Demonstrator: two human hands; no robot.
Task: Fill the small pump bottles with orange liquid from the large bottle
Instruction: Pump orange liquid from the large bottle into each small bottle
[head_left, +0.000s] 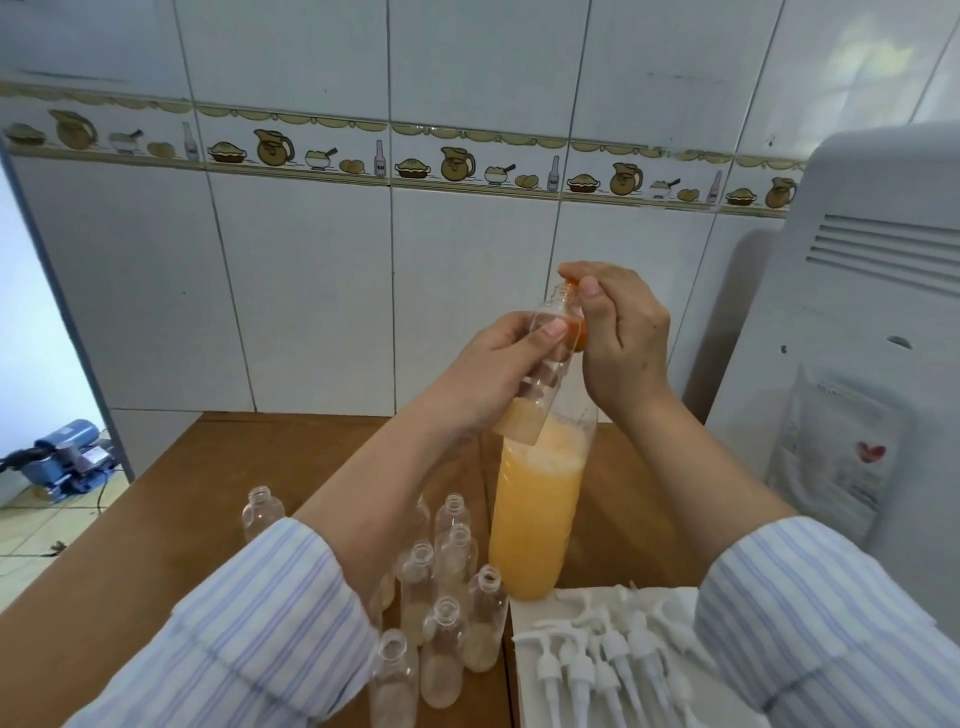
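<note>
My left hand (498, 364) grips a small clear bottle (540, 379), raised and tilted, with a little pale orange liquid at its bottom. My right hand (621, 338) pinches a small orange piece (575, 325) at that bottle's mouth; I cannot tell whether it is a funnel or a cap. The large bottle (535, 519) stands below on the wooden table (208, 493), mostly full of orange liquid. Several small open bottles (452, 587) stand in front of it, some holding a little pale liquid. White pump heads (608, 660) lie on a white cloth at the lower right.
A white appliance (857, 338) stands close on the right, beside the table. The tiled wall (311, 286) runs behind the table's far edge. A blue machine (67, 457) sits on the floor to the left.
</note>
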